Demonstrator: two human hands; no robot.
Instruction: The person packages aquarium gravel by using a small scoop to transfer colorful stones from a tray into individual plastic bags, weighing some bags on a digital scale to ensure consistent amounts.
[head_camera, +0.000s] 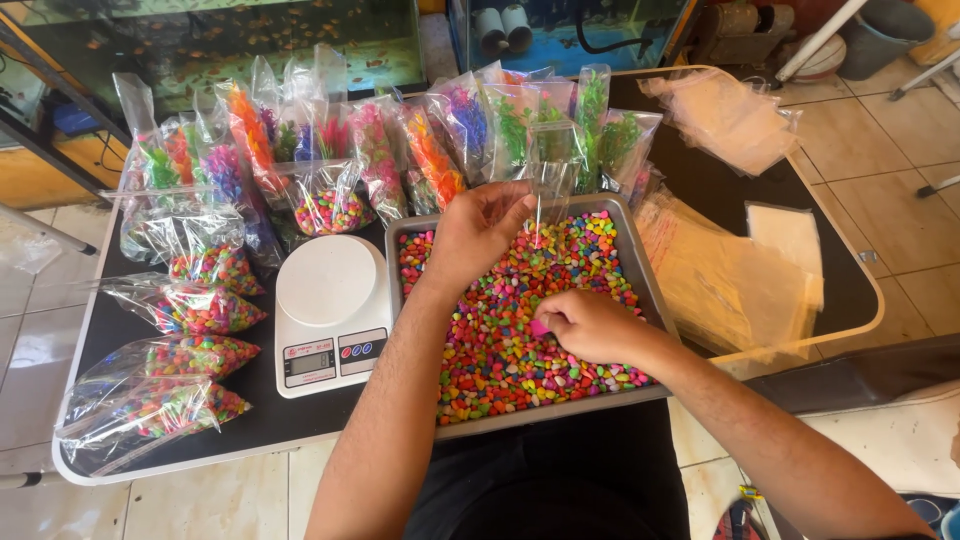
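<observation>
Landmark: grey metal tray (622, 232) heaped with multicoloured aquarium gravel (500, 350). Left hand (478, 228) over tray's far half, fingers pinching small clear plastic bag (548, 190) upright. Right hand (590, 325) curled, resting in gravel near tray's right side, pink scoop (539, 328) in its grip. White kitchen scale (330, 312) just left of tray; filled gravel bags (190, 305) further left; empty bags (735, 270) right of tray

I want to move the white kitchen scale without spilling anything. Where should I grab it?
Grip the scale by its two long sides, coming from above at the front edge. It lies flat, its round plate is bare, and bags of pebbles crowd its left.
</observation>
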